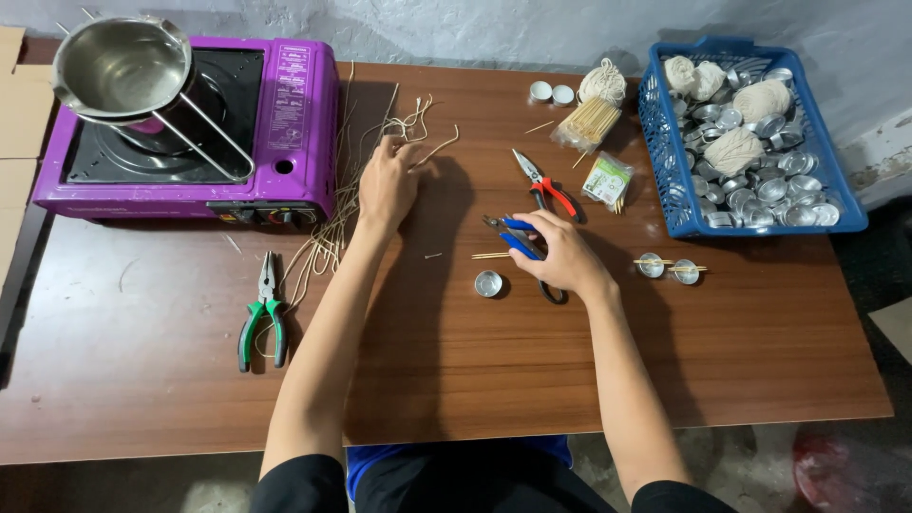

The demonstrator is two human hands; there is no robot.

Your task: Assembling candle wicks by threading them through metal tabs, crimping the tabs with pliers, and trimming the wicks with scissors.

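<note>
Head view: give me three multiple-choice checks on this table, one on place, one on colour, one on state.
1. The green-handled pliers lie: A) in front of the purple portable stove; B) inside the blue plastic basket.
2. Handles under the right hand are: A) yellow; B) blue.
3. The left hand is: A) lifting the steel pot; B) on the pale wick strings.

A, they rest on the table below the stove; B, blue-handled cutters show at the fingers; B, fingers rest on strings.
</note>
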